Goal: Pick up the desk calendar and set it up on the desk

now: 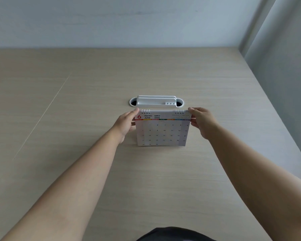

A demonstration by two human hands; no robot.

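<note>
On the pale wood tabletop [76, 171], the desk calendar [162, 129] stands between the left hand [126, 125] and right hand [201, 121], each pinching a top corner, its spiral edge running left-right.

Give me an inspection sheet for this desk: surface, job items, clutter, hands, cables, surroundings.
Surface: pale wood-grain desk, with a thin seam line running along its left part.
Job items: calendar upright, showing June 2026, facing the camera.
Clutter: white tray set in an oval grommet just behind the calendar.
Hands: left hand grips the calendar's left edge; right hand grips its top right corner.
Cables: nothing seen.
Surroundings: plain wall behind; grey panel on the right.
</note>
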